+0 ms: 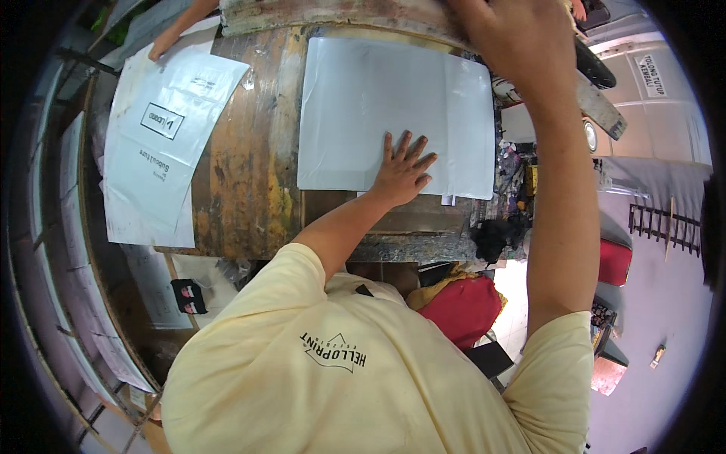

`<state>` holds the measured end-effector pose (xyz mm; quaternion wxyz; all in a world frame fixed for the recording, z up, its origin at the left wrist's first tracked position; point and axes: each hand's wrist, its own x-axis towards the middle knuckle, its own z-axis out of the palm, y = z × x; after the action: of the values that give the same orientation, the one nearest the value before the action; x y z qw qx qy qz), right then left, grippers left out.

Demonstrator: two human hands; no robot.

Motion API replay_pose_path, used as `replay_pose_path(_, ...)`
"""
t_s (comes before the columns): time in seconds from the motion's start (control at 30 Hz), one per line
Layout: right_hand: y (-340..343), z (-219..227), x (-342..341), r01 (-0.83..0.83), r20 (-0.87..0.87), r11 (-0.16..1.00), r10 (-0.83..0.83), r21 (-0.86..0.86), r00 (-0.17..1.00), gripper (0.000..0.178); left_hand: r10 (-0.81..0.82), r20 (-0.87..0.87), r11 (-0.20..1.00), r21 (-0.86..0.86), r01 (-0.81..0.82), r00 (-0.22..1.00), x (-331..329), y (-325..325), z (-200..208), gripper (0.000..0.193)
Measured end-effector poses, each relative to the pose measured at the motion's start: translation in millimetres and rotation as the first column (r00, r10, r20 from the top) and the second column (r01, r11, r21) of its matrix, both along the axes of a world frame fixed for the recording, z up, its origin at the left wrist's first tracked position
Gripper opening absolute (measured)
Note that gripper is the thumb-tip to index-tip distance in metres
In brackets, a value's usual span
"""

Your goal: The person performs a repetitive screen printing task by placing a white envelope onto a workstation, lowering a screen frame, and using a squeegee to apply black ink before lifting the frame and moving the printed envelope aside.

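Observation:
A plain pale grey plastic sheet (363, 98) lies flat on a worn, paint-stained wooden table (242, 189). My left hand (401, 170) rests palm down on the sheet's near edge, fingers spread, holding nothing. My right hand (518, 38) is stretched up to the far right corner of the sheet, by a weathered wooden bar (333, 13) along the table's far side. Only its back shows; the fingers are hidden, so I cannot tell its grip.
White printed plastic bags (162, 144) lie on the table's left part, with another person's hand (162, 47) on their far corner. Paint-smeared clutter and a black rag (491, 238) sit at the table's right edge. A red bundle (465, 306) lies below.

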<state>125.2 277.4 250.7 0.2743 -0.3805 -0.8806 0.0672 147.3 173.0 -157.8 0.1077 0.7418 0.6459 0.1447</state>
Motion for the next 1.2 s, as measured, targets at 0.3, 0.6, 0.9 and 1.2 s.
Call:
replay_pose_path(0.3,-1,-19,12,-0.095,0.084,0.975,0.08,0.201,0.993,0.05,0.32,0.678,0.913,-0.034,-0.406,0.661,-94,-19,92,0.055)
replay_pose_path(0.6,-66,-194,98,-0.309,0.464,0.942,0.335,-0.133,0.82,0.039,0.636,0.682,0.729,-0.378,-0.57,0.361,-163,-165,139,0.08)
replay_pose_path(0.9,-121,-345,118,-0.281,0.366,0.931,0.352,-0.234,0.862,0.057,0.602,0.236,0.796,-0.103,-0.596,0.763,-161,-183,16,0.121)
replay_pose_path(1.2,54,-359,1,-0.267,0.328,0.954,0.299,-0.138,0.896,0.043,0.612,0.206,0.791,-0.18,-0.585,0.764,-162,-193,15,0.13)
